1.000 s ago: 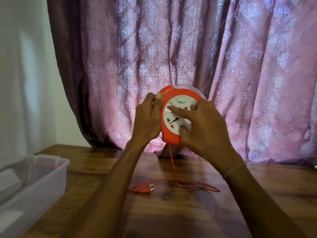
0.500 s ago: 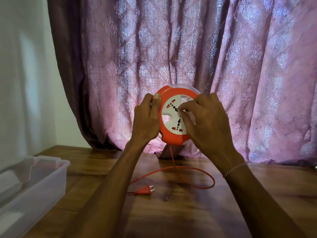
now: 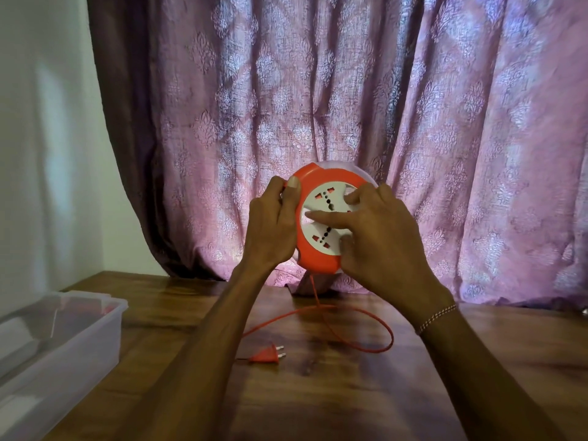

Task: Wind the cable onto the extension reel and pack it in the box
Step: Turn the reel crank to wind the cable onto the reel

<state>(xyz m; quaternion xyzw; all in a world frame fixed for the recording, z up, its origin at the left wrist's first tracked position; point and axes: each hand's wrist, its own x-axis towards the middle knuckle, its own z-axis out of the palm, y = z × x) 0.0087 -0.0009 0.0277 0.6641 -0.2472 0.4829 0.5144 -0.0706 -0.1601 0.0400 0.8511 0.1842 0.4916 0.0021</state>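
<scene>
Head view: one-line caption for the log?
Left hand grips the reel, right hand turns its face; cable and plug on the table.

Both arms reach forward, raised off the table. The left hand (image 3: 272,222) grips the extension reel (image 3: 313,253) at its left rim, thumb on the front edge. The right hand (image 3: 378,237) spreads over the face, index finger pressing near the centre.
</scene>
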